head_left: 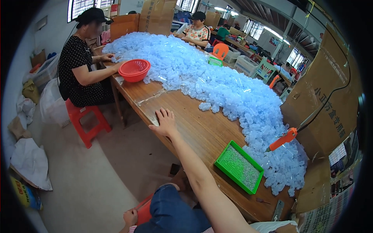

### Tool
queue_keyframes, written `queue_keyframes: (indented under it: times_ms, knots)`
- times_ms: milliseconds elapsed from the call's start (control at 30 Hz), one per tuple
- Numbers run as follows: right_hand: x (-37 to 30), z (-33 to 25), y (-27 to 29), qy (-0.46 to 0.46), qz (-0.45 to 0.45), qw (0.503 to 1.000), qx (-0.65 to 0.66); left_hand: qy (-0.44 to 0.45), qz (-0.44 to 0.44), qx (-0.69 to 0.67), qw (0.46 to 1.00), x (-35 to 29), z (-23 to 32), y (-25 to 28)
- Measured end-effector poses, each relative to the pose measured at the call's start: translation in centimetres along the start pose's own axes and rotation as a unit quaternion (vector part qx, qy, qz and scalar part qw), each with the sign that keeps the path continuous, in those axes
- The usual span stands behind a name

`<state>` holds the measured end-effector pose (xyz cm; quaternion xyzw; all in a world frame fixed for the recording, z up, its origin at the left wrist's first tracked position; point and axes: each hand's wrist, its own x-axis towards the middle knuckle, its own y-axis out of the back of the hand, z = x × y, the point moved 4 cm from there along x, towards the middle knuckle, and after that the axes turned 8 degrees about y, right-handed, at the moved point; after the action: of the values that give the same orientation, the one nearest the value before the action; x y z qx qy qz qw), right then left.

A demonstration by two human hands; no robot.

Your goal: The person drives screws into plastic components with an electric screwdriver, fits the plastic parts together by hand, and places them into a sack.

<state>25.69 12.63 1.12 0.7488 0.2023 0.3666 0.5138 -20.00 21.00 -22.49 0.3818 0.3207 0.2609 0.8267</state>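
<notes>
My right hand (pixel 165 122) lies palm down on the near edge of the brown wooden table (pixel 194 128), its fingers spread and nothing in it. Low in the view, my left hand (pixel 131 216) has its fingers curled at the side of a red plastic stool (pixel 144 211), beside my leg in blue jeans. A long heap of clear bluish plastic pieces (pixel 217 83) covers the table's far side. Nearer my right forearm sits a green tray (pixel 219 165) of small silvery-grey bits. An orange glue gun (pixel 283 139) rests nose down at the heap's right end, its cord running upward.
At the left, a person (pixel 79 66) in a dotted dress sits on a red stool (pixel 87 122) beside red baskets (pixel 134 71). Another person (pixel 197 33) sits beyond the heap. Tall cardboard (pixel 326 89) stands along the right side. A small metal plate (pixel 278 211) lies at the table's near corner.
</notes>
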Motion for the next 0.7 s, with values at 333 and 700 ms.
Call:
queue_keyframes:
  times_ms: [333, 700]
  knots:
    - [0.1, -0.2, -0.3, 0.003, -0.016, 1.000, 0.009, -0.015, -0.113, -0.158, 0.981, 3.9, -9.1, -3.1]
    - [-0.3, 0.2, 0.1, -0.008, -0.024, 1.000, 0.007, -0.018, -0.119, -0.567, 0.815, -2.2, 6.3, 20.5]
